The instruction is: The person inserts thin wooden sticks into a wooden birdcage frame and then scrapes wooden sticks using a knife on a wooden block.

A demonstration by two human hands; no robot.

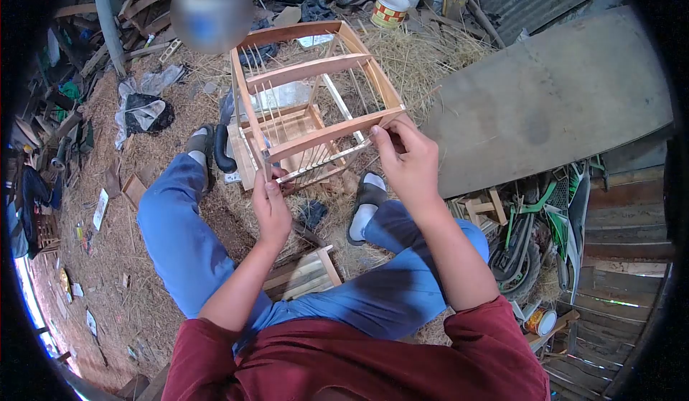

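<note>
A wooden cage frame with curved crosspieces and thin upright rods stands tilted before me, between my legs. Along its near side runs a narrow pale wooden strip, with several thin rods by it. My left hand is closed at the strip's left end, thumb and fingers by the frame's lower left corner. At the right end my right hand pinches the strip between thumb and fingers, close under the frame's right corner. Inside and behind the frame shows a shallow wooden box, partly hidden.
A large flat board lies to the right, above a green and white motorcycle. Below my hands is a small slatted wooden piece. Straw and shavings cover the floor. A paint bucket and scrap wood lie at the back.
</note>
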